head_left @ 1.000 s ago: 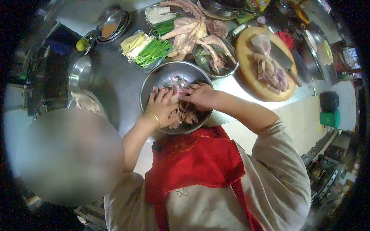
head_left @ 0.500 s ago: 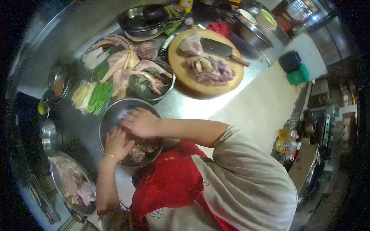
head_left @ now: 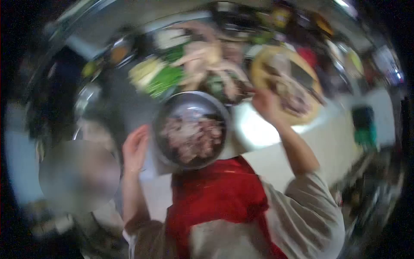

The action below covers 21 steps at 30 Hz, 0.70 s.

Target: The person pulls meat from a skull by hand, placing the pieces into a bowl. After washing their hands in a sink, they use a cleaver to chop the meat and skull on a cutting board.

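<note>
No text, label, brand, number or sign is legible; motion blur covers the whole view. The yellow item (head_left: pixel 280 17) at 1 o'clock shows colour patches only. The metal bowl (head_left: pixel 189 102) at centre, the round cutting board (head_left: pixel 260 67) at 2 o'clock and the red apron (head_left: pixel 215 194) at 6 o'clock show no readable marking.

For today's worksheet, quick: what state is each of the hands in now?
Left hand: open, beside the round steel bowl of meat.
Right hand: raised, too blurred to tell.

Left hand (head_left: pixel 134 144), right hand (head_left: pixel 265 103) outside bowl (head_left: pixel 189 95)
</note>
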Each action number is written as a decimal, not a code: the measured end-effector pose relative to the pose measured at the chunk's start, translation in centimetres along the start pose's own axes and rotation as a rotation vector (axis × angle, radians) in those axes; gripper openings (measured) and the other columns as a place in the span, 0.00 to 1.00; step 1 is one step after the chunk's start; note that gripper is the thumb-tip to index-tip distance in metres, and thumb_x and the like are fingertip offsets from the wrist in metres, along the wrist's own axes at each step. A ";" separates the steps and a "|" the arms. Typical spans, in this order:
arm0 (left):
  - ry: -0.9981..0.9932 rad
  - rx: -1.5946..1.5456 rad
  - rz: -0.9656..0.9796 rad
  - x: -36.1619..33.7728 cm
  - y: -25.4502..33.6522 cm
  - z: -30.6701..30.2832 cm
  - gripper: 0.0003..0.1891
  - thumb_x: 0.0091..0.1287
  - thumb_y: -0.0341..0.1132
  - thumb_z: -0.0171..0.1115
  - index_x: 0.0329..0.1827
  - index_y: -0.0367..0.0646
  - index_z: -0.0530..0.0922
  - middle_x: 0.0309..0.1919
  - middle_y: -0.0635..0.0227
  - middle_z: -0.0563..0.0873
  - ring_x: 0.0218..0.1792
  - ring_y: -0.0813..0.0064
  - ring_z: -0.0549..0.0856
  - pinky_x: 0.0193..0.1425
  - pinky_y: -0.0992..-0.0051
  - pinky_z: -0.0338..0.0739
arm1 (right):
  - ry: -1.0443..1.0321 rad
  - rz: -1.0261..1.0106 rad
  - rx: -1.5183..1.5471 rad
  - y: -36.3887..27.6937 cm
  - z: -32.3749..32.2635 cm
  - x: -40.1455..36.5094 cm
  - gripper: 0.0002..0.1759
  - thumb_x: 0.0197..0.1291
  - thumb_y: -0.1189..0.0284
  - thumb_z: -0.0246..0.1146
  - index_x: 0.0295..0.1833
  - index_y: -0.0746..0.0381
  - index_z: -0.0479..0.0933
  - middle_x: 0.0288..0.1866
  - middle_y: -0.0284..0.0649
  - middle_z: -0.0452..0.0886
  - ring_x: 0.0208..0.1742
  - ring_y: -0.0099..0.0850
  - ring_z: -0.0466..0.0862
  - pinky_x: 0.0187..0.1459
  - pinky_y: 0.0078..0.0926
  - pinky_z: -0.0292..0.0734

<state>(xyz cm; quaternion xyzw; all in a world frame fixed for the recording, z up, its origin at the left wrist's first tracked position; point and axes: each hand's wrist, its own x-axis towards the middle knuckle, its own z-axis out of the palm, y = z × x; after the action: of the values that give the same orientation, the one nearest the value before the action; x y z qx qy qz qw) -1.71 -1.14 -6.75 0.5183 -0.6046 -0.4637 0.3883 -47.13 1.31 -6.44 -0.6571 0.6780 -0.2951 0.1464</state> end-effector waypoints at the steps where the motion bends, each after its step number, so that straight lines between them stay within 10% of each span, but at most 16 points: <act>1: 0.097 -0.023 0.013 -1.3 -0.9 -0.6 0.15 0.68 0.27 0.62 0.57 0.38 0.78 0.54 0.63 0.84 0.54 0.74 0.82 0.60 0.75 0.75 | -0.074 0.330 0.290 2.7 0.7 -0.2 0.12 0.64 0.76 0.59 0.52 0.66 0.78 0.38 0.43 0.84 0.39 0.33 0.83 0.40 0.29 0.79; 3: 0.249 -0.164 -0.149 -3.8 -2.0 -0.5 0.12 0.68 0.26 0.61 0.54 0.40 0.79 0.48 0.66 0.85 0.48 0.78 0.83 0.53 0.76 0.78 | -0.119 0.380 0.907 2.4 0.0 -1.2 0.11 0.69 0.76 0.55 0.51 0.71 0.74 0.36 0.37 0.81 0.35 0.22 0.79 0.37 0.17 0.76; 5: 0.275 -0.301 -0.120 -6.0 -3.0 0.2 0.12 0.68 0.26 0.60 0.54 0.40 0.79 0.47 0.67 0.85 0.43 0.80 0.83 0.47 0.78 0.79 | -0.291 0.265 0.774 8.1 3.5 -2.7 0.14 0.70 0.71 0.57 0.55 0.69 0.75 0.42 0.35 0.80 0.41 0.21 0.77 0.42 0.20 0.76; 9: 0.360 -0.390 -0.171 -7.9 -2.3 3.1 0.13 0.68 0.30 0.60 0.55 0.41 0.78 0.47 0.64 0.86 0.42 0.76 0.85 0.44 0.77 0.80 | -0.809 0.586 0.885 0.1 4.9 -5.6 0.33 0.71 0.55 0.54 0.73 0.61 0.56 0.48 0.49 0.83 0.43 0.38 0.86 0.42 0.34 0.84; 12: 0.425 -0.376 -0.162 -9.4 -0.6 3.9 0.15 0.68 0.29 0.59 0.57 0.40 0.77 0.48 0.63 0.86 0.42 0.74 0.85 0.45 0.75 0.80 | -0.984 0.706 0.954 -1.0 9.5 -5.0 0.30 0.67 0.56 0.59 0.67 0.62 0.65 0.50 0.46 0.81 0.42 0.38 0.86 0.37 0.32 0.86; 21: 0.794 -0.542 -0.221 -14.9 0.2 2.6 0.19 0.66 0.32 0.61 0.59 0.36 0.75 0.48 0.58 0.84 0.43 0.74 0.83 0.46 0.76 0.79 | -1.127 0.853 1.059 -8.1 20.1 -1.9 0.33 0.68 0.55 0.58 0.67 0.67 0.61 0.48 0.50 0.80 0.36 0.40 0.86 0.42 0.40 0.87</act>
<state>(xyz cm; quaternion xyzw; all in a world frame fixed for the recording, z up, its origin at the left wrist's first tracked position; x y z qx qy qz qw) -1.85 14.00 -7.11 0.5964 -0.2090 -0.4091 0.6582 -28.63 -0.68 -17.69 -0.2420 0.4666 -0.1227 0.8418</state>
